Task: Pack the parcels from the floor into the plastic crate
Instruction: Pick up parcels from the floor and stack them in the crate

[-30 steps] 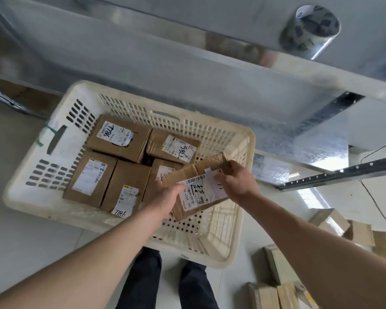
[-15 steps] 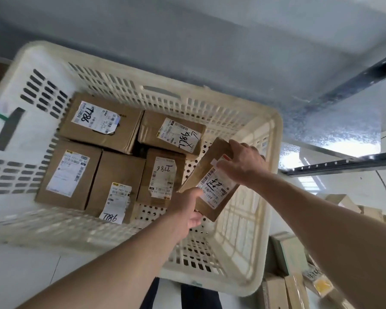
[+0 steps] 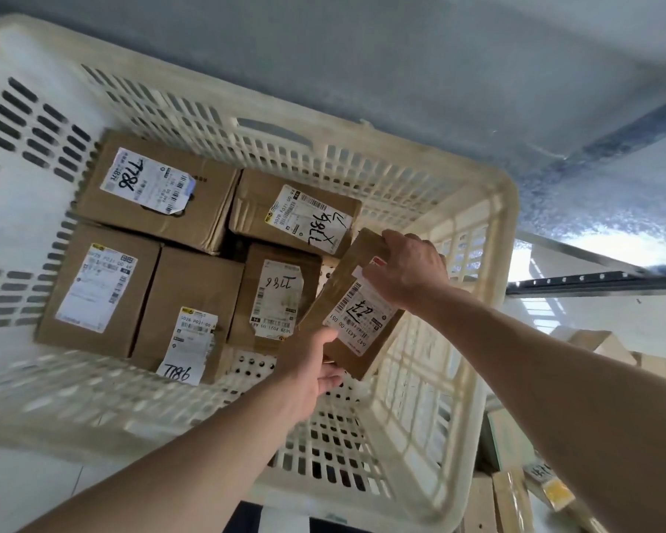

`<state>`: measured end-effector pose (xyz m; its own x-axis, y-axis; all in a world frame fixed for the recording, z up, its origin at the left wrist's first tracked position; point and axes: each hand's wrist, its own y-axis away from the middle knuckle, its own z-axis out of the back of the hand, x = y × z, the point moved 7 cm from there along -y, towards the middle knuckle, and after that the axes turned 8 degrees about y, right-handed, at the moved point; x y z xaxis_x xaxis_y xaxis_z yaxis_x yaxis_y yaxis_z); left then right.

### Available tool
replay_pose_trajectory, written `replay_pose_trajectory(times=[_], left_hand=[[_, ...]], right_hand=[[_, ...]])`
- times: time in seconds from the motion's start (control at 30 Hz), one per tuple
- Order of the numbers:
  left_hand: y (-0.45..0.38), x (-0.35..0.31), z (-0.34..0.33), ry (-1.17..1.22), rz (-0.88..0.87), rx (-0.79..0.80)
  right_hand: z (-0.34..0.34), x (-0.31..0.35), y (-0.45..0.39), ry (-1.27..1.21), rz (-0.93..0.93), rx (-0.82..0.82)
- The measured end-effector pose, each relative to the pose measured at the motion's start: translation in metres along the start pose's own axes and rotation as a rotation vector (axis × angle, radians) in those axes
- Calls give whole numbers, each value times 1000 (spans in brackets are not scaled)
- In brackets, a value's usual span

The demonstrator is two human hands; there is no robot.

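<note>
A cream plastic crate [image 3: 510, 209] fills most of the view. Several brown cardboard parcels with white labels lie in its left half, among them one marked 7786 [image 3: 158, 190]. A flat brown parcel [image 3: 352, 313] with a white barcode label hangs tilted inside the crate's right part. My right hand [image 3: 410, 269] grips its far top end. My left hand [image 3: 310, 369] holds its near lower end, fingers under it. The crate floor [image 3: 323, 440] below it is bare perforated plastic.
More cardboard parcels lie on the floor at the lower right [image 3: 508, 502] and at the right edge [image 3: 600, 344]. A grey metal shelf [image 3: 400, 71] runs behind the crate, with a dark rail [image 3: 593, 284] at the right.
The view has closed in on the crate. Both hands have carried the flat parcel lower into the crate's right side and turned it more upright.
</note>
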<state>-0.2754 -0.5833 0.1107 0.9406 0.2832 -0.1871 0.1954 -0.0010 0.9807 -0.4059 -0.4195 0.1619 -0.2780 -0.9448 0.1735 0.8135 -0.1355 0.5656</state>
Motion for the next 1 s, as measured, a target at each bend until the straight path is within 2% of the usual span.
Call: replay_pose_trajectory(times=[0.2,0.4,0.63,0.8,1.0], left_hand=[[2,-4,-8,30,-18,30],[-3,-9,-34,2,-2,97],[-12,-21,-76,59,72,273],[-27,-23,-79,-27,66,201],[-43,-20,-72,-190,54,3]], right_hand=[[9,8,-7,-15,22,-56],[7,-10,-23,3,-40,-22],[-15,-13,-33,19,-19,122],[-48,-22,-25,173,3,331],[-60,-26,-23,271,44,386]])
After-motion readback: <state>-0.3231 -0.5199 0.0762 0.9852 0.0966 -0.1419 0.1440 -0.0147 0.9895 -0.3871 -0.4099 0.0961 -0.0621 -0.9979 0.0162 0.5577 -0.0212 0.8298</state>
